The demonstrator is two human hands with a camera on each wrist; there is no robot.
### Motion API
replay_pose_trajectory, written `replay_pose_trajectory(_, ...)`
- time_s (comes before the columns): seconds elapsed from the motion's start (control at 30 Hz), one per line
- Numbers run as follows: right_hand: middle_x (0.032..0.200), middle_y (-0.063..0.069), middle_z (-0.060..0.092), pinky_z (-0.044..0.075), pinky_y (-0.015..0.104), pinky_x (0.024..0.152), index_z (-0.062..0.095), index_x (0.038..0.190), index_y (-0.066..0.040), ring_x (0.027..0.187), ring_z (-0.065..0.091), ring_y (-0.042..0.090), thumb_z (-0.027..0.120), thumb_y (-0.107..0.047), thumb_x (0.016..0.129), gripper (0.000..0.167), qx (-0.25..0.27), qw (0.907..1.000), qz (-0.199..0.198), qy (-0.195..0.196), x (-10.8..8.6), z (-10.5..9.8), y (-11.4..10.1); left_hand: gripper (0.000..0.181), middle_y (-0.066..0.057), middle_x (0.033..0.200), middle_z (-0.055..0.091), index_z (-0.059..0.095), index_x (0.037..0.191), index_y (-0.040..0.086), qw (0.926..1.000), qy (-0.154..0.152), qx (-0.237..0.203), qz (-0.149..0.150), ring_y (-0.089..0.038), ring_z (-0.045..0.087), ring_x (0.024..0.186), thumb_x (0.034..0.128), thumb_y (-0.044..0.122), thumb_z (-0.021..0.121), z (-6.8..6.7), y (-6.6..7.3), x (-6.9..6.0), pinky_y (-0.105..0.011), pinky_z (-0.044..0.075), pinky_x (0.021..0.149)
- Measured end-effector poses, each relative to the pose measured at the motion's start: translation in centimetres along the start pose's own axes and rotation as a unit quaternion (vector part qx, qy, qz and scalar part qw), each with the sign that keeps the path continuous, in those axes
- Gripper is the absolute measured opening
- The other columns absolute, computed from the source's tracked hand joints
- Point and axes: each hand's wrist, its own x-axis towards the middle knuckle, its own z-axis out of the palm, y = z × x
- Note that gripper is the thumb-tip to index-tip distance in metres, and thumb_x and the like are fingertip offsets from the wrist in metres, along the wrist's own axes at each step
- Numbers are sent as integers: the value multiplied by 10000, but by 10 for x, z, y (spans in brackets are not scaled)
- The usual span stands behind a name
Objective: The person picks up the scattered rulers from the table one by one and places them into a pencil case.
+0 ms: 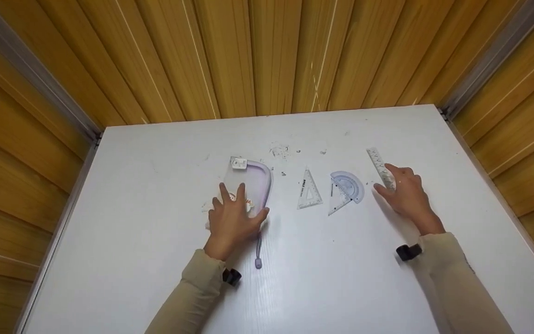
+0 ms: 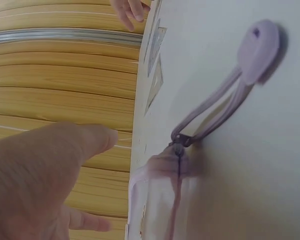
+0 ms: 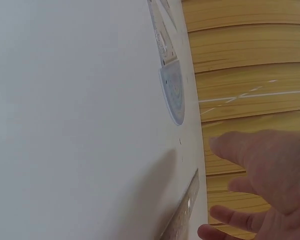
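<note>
A clear zip pouch (image 1: 258, 185) with a lilac zipper edge lies left of centre on the table. My left hand (image 1: 232, 220) is over it with fingers spread, covering much of its printed front; whether the fingertips touch it I cannot tell. The lilac pull cord (image 2: 210, 110) trails from the zipper toward me. To the right, my right hand (image 1: 408, 192) is at the near end of a clear ruler (image 1: 376, 160), thumb on one side and fingers on the other. In the right wrist view the fingers look extended, apart from the ruler.
Between the hands lie a clear set square (image 1: 310, 190), a blue protractor (image 1: 349, 183) and a second set square (image 1: 338, 197) overlapping it. Dark crumbs (image 1: 280, 150) dot the white table (image 1: 155, 148). Wood-patterned panels (image 1: 271, 55) stand behind and at both sides.
</note>
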Motion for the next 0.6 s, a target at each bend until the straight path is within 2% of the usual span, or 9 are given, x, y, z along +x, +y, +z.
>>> replay_pose_trajectory(0.3, 1511, 334, 336, 400, 713, 952, 355, 1581, -74, 1335, 348, 531, 662, -371, 986, 732, 89, 9998, -168, -31, 2, 7, -9, 829, -428, 1465, 395, 552, 1418, 85, 9999, 117, 114, 56, -630, 543, 1133, 814, 626, 725, 9, 1, -2, -670, 527, 763)
replay_pose_trajectory(0.43, 1512, 333, 342, 394, 702, 979, 365, 1575, -65, 1352, 344, 529, 664, -333, 989, 710, 118, 9997, -223, -44, 2, 10, -15, 795, -436, 1448, 403, 574, 1371, 63, 9997, 86, 182, 123, -634, 540, 1116, 807, 592, 756, 11, 1, -2, -658, 535, 746)
replay_pose_trajectory(0.6, 1501, 325, 363, 385, 690, 1009, 385, 1564, -53, 1362, 351, 518, 664, -309, 990, 687, 157, 9995, -272, -101, 1, 14, -24, 674, -410, 1385, 475, 622, 1244, 53, 9989, 152, 339, 271, -605, 566, 1042, 806, 547, 761, 11, 1, -3, -627, 547, 676)
